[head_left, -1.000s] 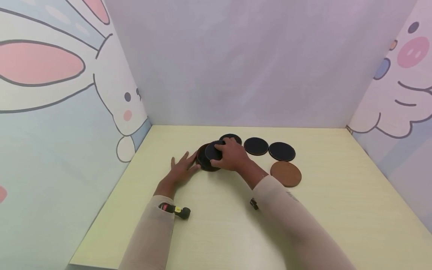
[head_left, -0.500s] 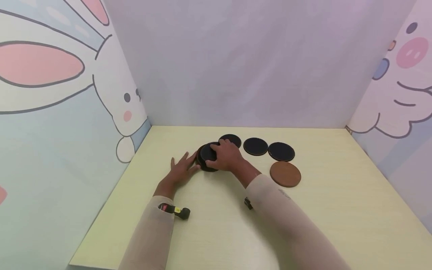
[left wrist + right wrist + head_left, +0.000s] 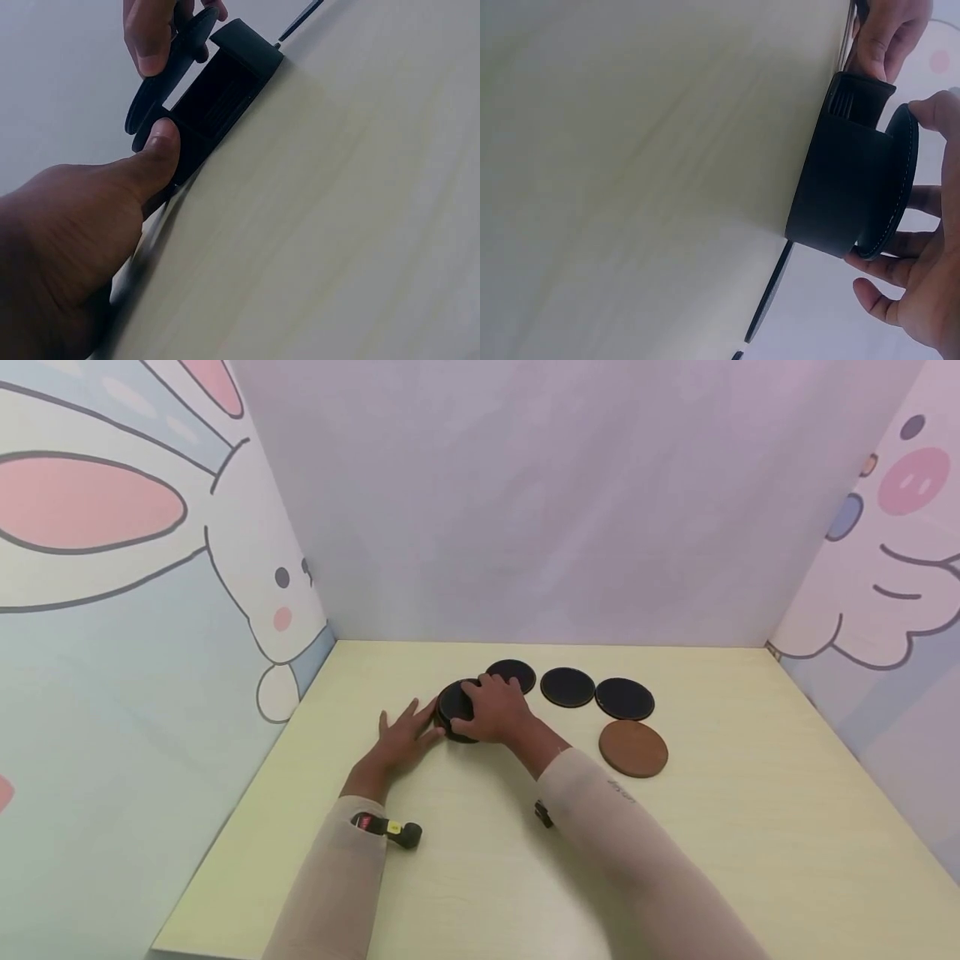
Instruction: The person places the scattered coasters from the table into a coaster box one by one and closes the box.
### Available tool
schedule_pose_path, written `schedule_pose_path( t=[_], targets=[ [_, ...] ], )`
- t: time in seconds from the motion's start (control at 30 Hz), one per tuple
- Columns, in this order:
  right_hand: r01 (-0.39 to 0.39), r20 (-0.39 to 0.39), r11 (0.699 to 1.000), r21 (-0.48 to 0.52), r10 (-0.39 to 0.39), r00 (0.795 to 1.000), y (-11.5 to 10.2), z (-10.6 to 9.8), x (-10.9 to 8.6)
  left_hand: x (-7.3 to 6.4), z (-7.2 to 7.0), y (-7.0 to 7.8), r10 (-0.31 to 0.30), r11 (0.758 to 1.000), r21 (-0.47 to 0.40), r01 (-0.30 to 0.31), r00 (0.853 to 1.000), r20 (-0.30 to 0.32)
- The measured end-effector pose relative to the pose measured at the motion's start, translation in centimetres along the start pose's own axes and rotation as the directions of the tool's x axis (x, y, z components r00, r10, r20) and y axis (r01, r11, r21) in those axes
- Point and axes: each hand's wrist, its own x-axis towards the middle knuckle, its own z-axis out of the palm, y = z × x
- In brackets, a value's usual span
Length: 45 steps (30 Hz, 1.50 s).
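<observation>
My right hand [image 3: 497,707] pinches a thin black round coaster [image 3: 906,176] by its edge, thumb on one side and fingers on the other. The coaster is tilted over the open top of a black round coaster holder [image 3: 826,184], whose wall has a cut-out. Stitching runs along the coaster's rim. From the left, my left hand [image 3: 402,742] grips the holder, thumb at its near side and index finger farther back; its other fingers are spread. In the left wrist view the left thumb [image 3: 161,142] presses the holder's wall beside the cut-out, and its interior looks dark.
Black round coasters lie flat behind and to the right: one behind the right hand [image 3: 512,673], one in the middle [image 3: 567,687], one farther right [image 3: 625,698]. In front of the last lies a brown coaster [image 3: 633,748]. Walls surround the pale table [image 3: 465,877] at back and sides.
My right hand has moved left with the black coaster, which now covers most of the holder's top in the head view. The left hand has stayed at the holder.
</observation>
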Motion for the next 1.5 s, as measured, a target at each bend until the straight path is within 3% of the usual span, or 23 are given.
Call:
schedule_pose_path(
  t=[0.93, 1.5],
  targets=[
    [0.041, 0.021, 0.999, 0.020, -0.041, 0.999, -0.3, 0.0, -0.6, -0.1, 0.4, -0.2, -0.005, 1.000, 0.004, 0.005, 1.000, 0.002],
    [-0.038, 0.014, 0.998, 0.047, 0.038, 0.999, 1.2, 0.1, -0.2, -0.1, 0.0, -0.2, -0.001, 1.000, 0.002, 0.001, 1.000, 0.005]
  ],
)
